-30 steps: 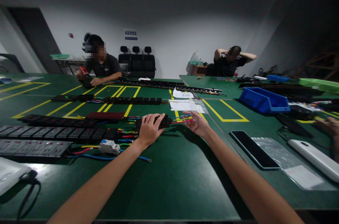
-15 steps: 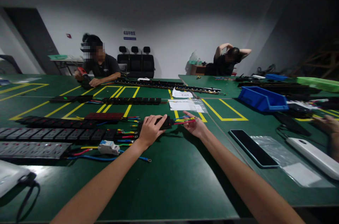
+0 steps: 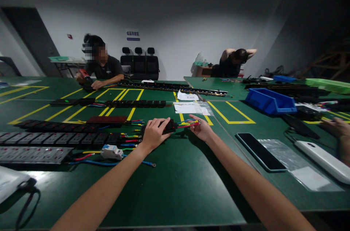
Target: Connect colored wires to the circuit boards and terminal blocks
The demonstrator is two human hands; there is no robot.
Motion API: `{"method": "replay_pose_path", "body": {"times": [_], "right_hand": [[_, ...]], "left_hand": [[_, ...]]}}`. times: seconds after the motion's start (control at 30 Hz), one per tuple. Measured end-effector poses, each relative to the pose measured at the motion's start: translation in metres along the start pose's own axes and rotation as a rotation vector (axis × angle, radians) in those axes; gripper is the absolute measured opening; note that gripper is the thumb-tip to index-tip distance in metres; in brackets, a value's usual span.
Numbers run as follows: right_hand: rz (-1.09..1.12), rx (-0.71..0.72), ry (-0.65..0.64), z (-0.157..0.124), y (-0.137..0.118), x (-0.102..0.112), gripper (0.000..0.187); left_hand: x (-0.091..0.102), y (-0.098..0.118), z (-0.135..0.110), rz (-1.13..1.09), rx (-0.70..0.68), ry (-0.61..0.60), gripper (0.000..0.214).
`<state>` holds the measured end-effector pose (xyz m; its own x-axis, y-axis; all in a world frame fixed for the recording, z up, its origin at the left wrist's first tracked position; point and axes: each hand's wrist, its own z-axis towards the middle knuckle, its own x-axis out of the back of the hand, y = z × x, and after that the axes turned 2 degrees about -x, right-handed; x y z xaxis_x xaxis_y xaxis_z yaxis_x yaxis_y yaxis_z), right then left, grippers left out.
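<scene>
Near the middle of the table, my left hand (image 3: 154,134) is wrapped over a black power strip (image 3: 171,126), whose right end shows beyond my fingers. Blue, yellow and red wires (image 3: 186,124) stick out of that end toward the right. My right hand (image 3: 201,129) has their tips between its thumb and fingers, with the index finger stretched out behind them. Left of my left hand lie more socket strips (image 3: 54,139) with coloured wire ends. A white circuit breaker (image 3: 112,152) on wires rests just in front of them.
On the right are a phone (image 3: 259,152), a plastic bag (image 3: 281,151), a white power bank (image 3: 325,160) and a blue bin (image 3: 270,101). Another person's hand (image 3: 337,129) is at the right edge. Across the table, a co-worker (image 3: 104,67) holds a red power tool; another person (image 3: 235,61) sits with raised arms.
The view has shifted very slightly. The power strip and wires stay between my hands, almost unmoved. The person at the back right has lowered their head and arms a little.
</scene>
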<state>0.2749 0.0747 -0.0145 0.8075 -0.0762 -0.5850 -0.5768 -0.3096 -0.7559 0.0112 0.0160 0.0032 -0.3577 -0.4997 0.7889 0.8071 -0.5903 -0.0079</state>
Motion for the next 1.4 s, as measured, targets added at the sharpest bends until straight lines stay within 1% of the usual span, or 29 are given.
{"method": "replay_pose_path", "body": {"times": [0.17,0.33,0.67,0.87,0.97,1.07,1.17,1.27,1.33,1.4], "right_hand": [[0.013,-0.023,0.08,-0.002,-0.001,-0.004,0.026],[0.0,-0.036,0.109,-0.002,-0.001,-0.005,0.027],[-0.028,-0.033,0.108,-0.002,0.0,-0.003,0.023],[-0.033,-0.041,0.112,-0.004,-0.001,-0.005,0.029],[-0.03,-0.061,0.107,-0.005,-0.003,-0.005,0.024],[-0.001,-0.08,0.064,-0.008,-0.004,-0.006,0.017],[0.015,-0.058,0.019,-0.011,-0.005,-0.009,0.027],[0.009,-0.023,0.028,-0.013,-0.006,-0.011,0.038],[-0.009,0.013,0.074,-0.012,-0.007,-0.01,0.037],[-0.041,0.052,0.142,-0.009,-0.009,-0.007,0.03]], "left_hand": [[0.002,0.003,0.001,-0.029,-0.007,0.03,0.064],[0.002,0.005,0.001,-0.032,-0.007,0.02,0.063],[0.001,0.005,0.001,-0.018,-0.003,0.008,0.06],[0.0,0.004,0.0,-0.01,-0.009,0.015,0.06],[0.0,0.004,0.0,-0.002,-0.016,0.018,0.06],[0.0,0.003,0.0,0.017,-0.024,0.01,0.06],[0.0,0.003,0.0,0.043,-0.029,0.001,0.061],[0.0,0.004,0.0,0.063,-0.029,-0.011,0.061],[0.001,0.004,0.001,0.074,-0.027,-0.023,0.061],[0.001,0.005,0.001,0.081,-0.025,-0.033,0.06]]}}
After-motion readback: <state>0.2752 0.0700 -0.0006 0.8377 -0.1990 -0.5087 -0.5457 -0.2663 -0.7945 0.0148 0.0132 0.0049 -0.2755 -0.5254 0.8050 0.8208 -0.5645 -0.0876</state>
